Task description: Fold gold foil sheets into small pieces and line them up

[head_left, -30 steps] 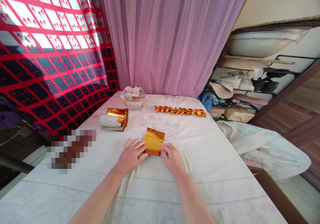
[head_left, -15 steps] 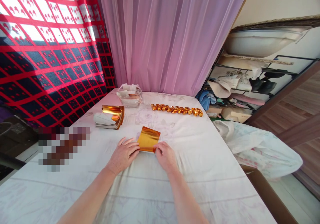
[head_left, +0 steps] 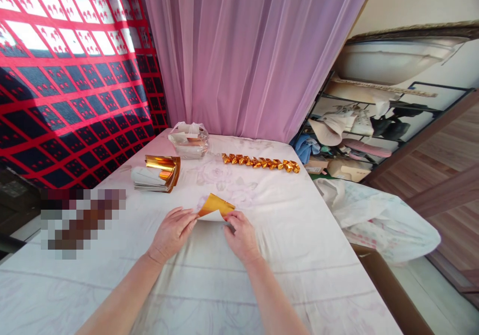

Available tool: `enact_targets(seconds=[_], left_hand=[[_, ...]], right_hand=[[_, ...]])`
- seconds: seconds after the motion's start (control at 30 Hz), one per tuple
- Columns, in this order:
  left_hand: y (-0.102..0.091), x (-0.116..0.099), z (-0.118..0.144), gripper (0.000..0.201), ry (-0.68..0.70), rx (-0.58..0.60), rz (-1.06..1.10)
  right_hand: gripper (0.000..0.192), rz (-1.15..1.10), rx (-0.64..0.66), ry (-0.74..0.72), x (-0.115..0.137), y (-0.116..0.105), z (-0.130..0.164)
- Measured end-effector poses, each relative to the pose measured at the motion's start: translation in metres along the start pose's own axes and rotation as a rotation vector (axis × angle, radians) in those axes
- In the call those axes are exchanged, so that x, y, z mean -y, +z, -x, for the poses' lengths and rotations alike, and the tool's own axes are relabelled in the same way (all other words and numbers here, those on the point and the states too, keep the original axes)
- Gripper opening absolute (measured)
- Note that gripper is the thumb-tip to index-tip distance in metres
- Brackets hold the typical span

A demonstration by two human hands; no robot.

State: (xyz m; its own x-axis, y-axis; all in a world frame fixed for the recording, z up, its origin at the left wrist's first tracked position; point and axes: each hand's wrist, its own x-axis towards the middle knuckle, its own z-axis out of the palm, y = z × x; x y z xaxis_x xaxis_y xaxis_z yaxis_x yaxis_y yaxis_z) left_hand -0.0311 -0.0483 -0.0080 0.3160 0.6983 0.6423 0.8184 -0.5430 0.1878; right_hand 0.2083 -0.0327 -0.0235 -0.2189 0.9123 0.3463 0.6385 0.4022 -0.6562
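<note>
A small gold foil sheet (head_left: 216, 205) with a white underside lies on the white floral tablecloth (head_left: 292, 225). Its near edge is lifted and folded over, so the white side shows. My left hand (head_left: 172, 232) pinches the sheet's near left corner. My right hand (head_left: 241, 233) holds the near right edge with its fingertips. A stack of gold foil sheets (head_left: 157, 172), curled at the top, sits to the far left of my hands. A row of folded gold pieces (head_left: 261, 163) lies in a line further back.
A clear plastic bag (head_left: 188, 139) with more sheets sits at the table's far end by the pink curtain (head_left: 239, 50). A red patterned cloth (head_left: 67, 75) hangs left. Right of the table are a cluttered rack (head_left: 359, 125), a white bag (head_left: 377, 215) and a cardboard box edge (head_left: 392, 290).
The gold sheet lay flat under my fingers before; now both hands have lifted its near edge and are folding it away from me, showing the white underside. The camera has shifted slightly right.
</note>
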Motion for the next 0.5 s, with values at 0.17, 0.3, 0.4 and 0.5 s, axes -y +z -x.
enact_targets(seconds=[0.17, 0.3, 0.4, 0.5], left_hand=[[-0.0037, -0.002, -0.0006, 0.021, -0.041, -0.139, 0.065], [-0.0041, 0.0005, 0.0027, 0.023, -0.159, -0.201, 0.105], [-0.0039, 0.0033, 0.0051, 0.024, -0.215, -0.224, 0.106], [-0.0042, 0.0038, 0.006, 0.025, -0.262, -0.234, 0.116]], right_hand=[[0.021, -0.003, -0.017, 0.018, -0.0019, 0.001, -0.0006], [0.02, -0.021, -0.041, -0.007, -0.004, -0.0002, 0.0], [0.021, -0.043, -0.075, -0.034, -0.0038, -0.0026, 0.001], [0.025, -0.059, -0.074, -0.006, -0.0008, -0.0062, 0.0032]])
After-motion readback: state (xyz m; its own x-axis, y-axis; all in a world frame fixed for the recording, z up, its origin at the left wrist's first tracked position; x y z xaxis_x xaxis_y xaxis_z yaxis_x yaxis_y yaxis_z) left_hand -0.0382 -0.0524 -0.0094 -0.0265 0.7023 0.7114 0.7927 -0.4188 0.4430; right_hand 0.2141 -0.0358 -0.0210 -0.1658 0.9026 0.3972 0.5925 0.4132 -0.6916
